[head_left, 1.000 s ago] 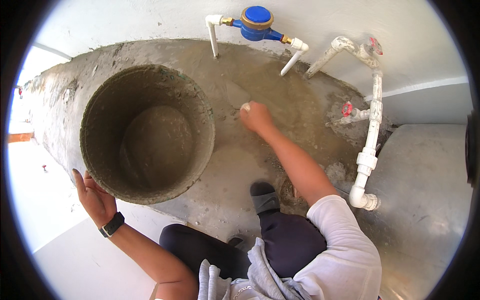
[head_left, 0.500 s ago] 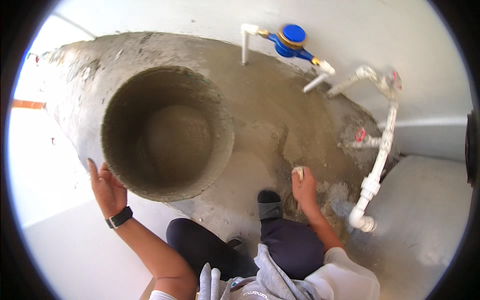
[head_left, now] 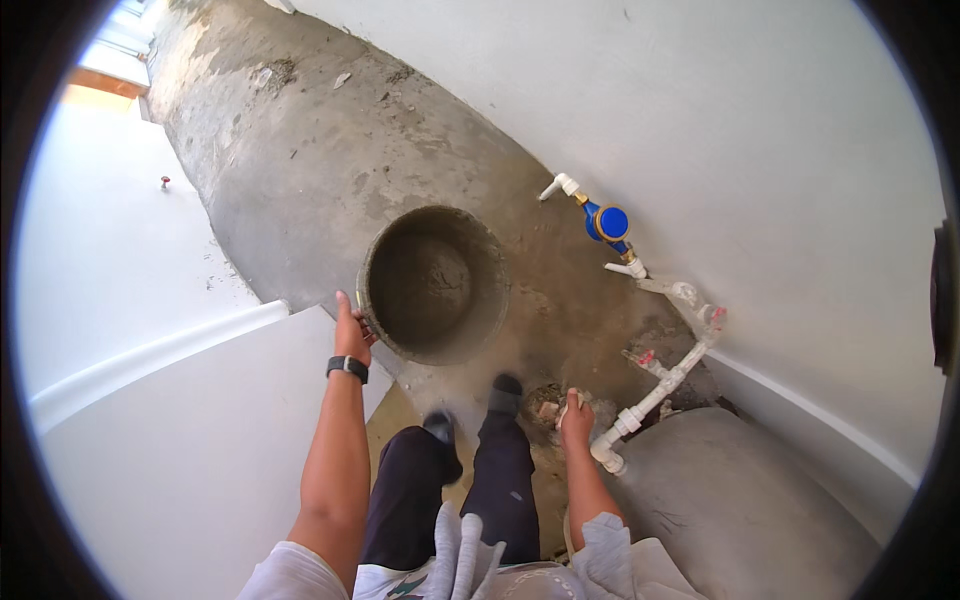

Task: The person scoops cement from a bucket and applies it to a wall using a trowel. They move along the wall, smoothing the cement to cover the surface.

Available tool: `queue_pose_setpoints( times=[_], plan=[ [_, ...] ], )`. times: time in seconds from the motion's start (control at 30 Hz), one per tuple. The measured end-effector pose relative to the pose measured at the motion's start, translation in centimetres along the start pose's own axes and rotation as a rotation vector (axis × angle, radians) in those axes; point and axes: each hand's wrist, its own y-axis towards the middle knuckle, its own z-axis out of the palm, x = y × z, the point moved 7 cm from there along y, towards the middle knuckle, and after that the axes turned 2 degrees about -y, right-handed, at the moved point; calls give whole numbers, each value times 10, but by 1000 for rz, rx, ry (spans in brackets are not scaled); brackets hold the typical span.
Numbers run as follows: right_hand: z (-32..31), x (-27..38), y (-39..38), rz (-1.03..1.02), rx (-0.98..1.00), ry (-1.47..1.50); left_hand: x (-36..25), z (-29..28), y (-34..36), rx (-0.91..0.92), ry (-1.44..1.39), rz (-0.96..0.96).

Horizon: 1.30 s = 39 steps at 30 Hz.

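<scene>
While touching the near-left outside of a deep, round, mortar-smeared grey bucket (head_left: 487,300) with the left hand (head_left: 352,333), holding a pale, handle-like piece (head_left: 579,400) in the right hand (head_left: 575,426). On the left, cannot tell a pinching grip from a merely resting one, with the thumb raised apart and the fingers partly hidden. On the right, closed around the pale piece. Ahead of the dark-covered feet (head_left: 506,393) with the bucket; cannot tell lifted from standing. By judgement, mostly used up inside, down to grey residue. On the grey-brown concrete floor (head_left: 562,312), smooth and wet-looking toward the blue, round-capped water meter (head_left: 608,223), so apparently partly done; left rough at the crumbly patch (head_left: 545,408) beside the right hand. No readable lettering or brand anywhere, meter cap included.
</scene>
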Motion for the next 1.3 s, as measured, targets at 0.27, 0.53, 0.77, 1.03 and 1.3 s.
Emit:
queue_pose_setpoints(
  times=[0.27,0.53,0.77,1.03,1.3],
  plan=[
    [-91,127,-101,-419,-39,-555,9,-1,11,-69,-262,-251],
    [-137,239,-180,-510,-102,-973,-18,18,26,-60,-406,-418],
    [-85,334,-190,-655,79,-893,-125,-14,-6,-171,-549,-419],
    [72,486,-215,-804,329,-885,-347,-75,-93,-140,-958,-232],
    [314,733,-321,-1032,404,-762,-524,-169,-73,-106,-1243,-85]
  ],
)
